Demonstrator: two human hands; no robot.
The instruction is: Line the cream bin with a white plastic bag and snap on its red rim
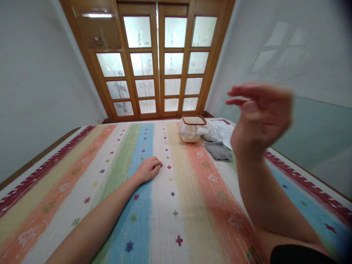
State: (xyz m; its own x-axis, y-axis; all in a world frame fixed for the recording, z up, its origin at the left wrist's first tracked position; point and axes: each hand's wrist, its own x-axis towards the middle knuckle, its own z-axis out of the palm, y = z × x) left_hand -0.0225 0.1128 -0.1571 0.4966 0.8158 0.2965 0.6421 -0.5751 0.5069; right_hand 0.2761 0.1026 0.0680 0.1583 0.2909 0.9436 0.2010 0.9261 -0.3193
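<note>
My left hand (150,169) rests on the striped tablecloth (189,209), on its blue and white stripes near the middle. Its fingers are loosely curled together, and nothing shows in them. My right hand (260,115) is raised above the table's right side, bent at the wrist and slightly blurred. Its fingers reach left with a small gap between them, and I see nothing held. Below and left of it lies a grey cloth (218,151). The lined bin (191,129), cream with a brown rim, stands farther back, apart from both hands.
A crumpled clear plastic bag (211,132) lies beside the bin, with a printed white sheet (226,134) to its right. Wooden doors with frosted panes (174,60) stand beyond the table. A glass panel (313,135) leans along the right wall.
</note>
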